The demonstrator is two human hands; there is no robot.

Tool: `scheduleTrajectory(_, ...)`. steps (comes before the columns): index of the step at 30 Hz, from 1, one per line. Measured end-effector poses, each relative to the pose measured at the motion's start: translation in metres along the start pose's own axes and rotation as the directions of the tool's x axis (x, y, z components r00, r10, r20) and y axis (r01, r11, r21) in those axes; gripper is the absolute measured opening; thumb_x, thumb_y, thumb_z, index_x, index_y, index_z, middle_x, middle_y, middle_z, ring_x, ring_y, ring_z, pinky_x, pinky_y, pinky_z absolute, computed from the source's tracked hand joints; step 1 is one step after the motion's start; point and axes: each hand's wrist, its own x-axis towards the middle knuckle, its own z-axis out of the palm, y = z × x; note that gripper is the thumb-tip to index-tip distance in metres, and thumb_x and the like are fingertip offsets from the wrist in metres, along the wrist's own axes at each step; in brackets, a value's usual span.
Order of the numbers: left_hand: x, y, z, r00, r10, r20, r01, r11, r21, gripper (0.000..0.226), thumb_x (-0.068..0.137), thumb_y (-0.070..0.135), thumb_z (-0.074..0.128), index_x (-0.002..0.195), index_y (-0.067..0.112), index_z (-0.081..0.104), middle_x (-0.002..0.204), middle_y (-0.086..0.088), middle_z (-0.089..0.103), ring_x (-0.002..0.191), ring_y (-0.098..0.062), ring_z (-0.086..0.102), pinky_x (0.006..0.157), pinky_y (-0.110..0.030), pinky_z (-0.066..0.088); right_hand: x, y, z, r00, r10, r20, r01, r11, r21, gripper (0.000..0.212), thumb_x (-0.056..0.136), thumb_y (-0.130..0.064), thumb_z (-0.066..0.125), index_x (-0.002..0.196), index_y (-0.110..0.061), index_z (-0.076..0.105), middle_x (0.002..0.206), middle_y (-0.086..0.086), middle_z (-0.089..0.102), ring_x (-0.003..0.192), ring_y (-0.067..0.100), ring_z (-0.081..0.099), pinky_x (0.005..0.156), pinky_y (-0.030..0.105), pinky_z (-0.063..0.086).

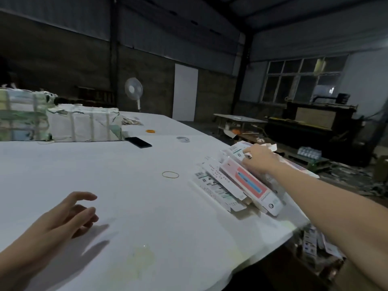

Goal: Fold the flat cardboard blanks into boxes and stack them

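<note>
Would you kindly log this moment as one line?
right hand: reaching onto pile of flat printed pink-and-white cardboard blanks | left hand: open above white table | folded boxes: none visible

A dim workshop or small factory shed: brick walls under a metal roof, a heavy dark machine (319, 120) by the grimy window (302, 80), wrapped bundles (84, 122) on the long white tabletop (147, 206), scraps littering the floor (346, 177).

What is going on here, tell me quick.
A person at a white table is working through a loose pile of flat cardboard blanks near its right edge. The right hand reaches onto the pile, fingers on a top blank. The left hand hovers open above the table, holding nothing. No folded box is visible yet.
</note>
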Motion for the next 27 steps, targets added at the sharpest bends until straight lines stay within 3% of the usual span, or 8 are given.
scheduleTrajectory(2,0.01,0.007,0.0,0.999,-0.051,-0.017,0.052,0.997,0.054,0.028,0.09,0.061,0.061,0.112,0.044,0.066,0.094,0.004,0.075,0.086,-0.012,0.072,0.069,-0.026,0.059,0.001,-0.023,0.001,0.987,-0.077,-0.142,0.08,0.997,0.014,0.032,0.091,-0.031,0.057,0.121,-0.025,0.066,0.131,0.0,0.058,0.12,0.024,0.051,0.096,0.041,0.048)
scheduleTrajectory(4,0.014,0.012,-0.001,0.997,-0.075,-0.02,0.076,0.991,0.106,0.014,0.093,0.042,0.058,0.104,0.045,0.066,0.087,0.002,0.075,0.082,-0.011,0.071,0.07,-0.025,0.058,-0.007,-0.062,0.001,0.96,-0.204,-0.189,0.226,0.969,0.1,0.031,0.092,-0.03,0.058,0.12,-0.023,0.067,0.133,0.003,0.056,0.125,0.026,0.047,0.102,0.041,0.042)
scheduleTrajectory(7,0.014,0.017,-0.008,0.993,-0.107,-0.055,0.116,0.972,0.204,0.019,0.1,0.022,0.059,0.097,0.039,0.068,0.088,0.005,0.075,0.086,-0.006,0.07,0.074,-0.031,0.057,-0.037,-0.141,0.008,0.896,-0.399,-0.196,0.441,0.852,0.281,0.025,0.091,-0.026,0.06,0.113,-0.022,0.07,0.125,0.0,0.061,0.119,0.02,0.052,0.104,0.036,0.04)
scheduleTrajectory(10,0.015,0.016,-0.015,0.987,-0.105,-0.122,0.137,0.946,0.293,0.017,0.098,0.019,0.06,0.096,0.034,0.066,0.085,0.01,0.074,0.084,-0.007,0.07,0.078,-0.039,0.055,-0.08,-0.223,0.025,0.816,-0.552,-0.169,0.563,0.698,0.443,0.024,0.091,-0.027,0.061,0.112,-0.025,0.07,0.121,-0.003,0.062,0.108,0.015,0.055,0.096,0.034,0.043)
scheduleTrajectory(14,0.018,0.014,-0.029,0.981,-0.052,-0.188,0.134,0.88,0.456,0.018,0.096,0.017,0.061,0.095,0.034,0.061,0.08,0.007,0.072,0.079,-0.01,0.068,0.071,-0.027,0.05,-0.127,-0.323,0.054,0.722,-0.673,-0.16,0.606,0.504,0.616,0.024,0.091,-0.027,0.062,0.112,-0.022,0.071,0.114,-0.002,0.065,0.096,0.01,0.054,0.091,0.031,0.045)
scheduleTrajectory(18,0.02,0.01,-0.049,0.949,-0.076,-0.305,0.234,0.819,0.524,0.013,0.095,0.016,0.057,0.106,0.02,0.064,0.093,0.001,0.072,0.09,-0.023,0.067,0.077,-0.036,0.052,-0.151,-0.378,0.08,0.725,-0.667,-0.172,0.543,0.399,0.739,0.023,0.091,-0.024,0.061,0.112,-0.02,0.069,0.11,-0.003,0.066,0.101,0.015,0.058,0.094,0.036,0.047)
scheduleTrajectory(23,0.018,0.0,-0.099,0.87,-0.03,-0.492,0.433,0.522,0.735,0.031,0.093,0.02,0.053,0.123,0.022,0.059,0.113,-0.004,0.064,0.113,-0.028,0.052,0.088,-0.038,0.042,-0.149,-0.382,0.115,0.696,-0.693,-0.19,0.568,0.369,0.735,0.023,0.093,-0.02,0.058,0.113,-0.025,0.068,0.109,-0.009,0.064,0.102,0.011,0.056,0.092,0.033,0.046)
scheduleTrajectory(27,0.006,-0.005,-0.15,0.71,-0.115,-0.695,0.696,0.266,0.667,0.052,0.086,0.016,0.054,0.136,0.023,0.046,0.139,-0.012,0.052,0.137,-0.037,0.036,0.114,-0.05,0.026,-0.144,-0.38,0.123,0.674,-0.702,-0.229,0.566,0.292,0.771,0.022,0.09,-0.017,0.06,0.098,-0.037,0.064,0.099,-0.018,0.062,0.096,0.001,0.054,0.083,0.024,0.043)
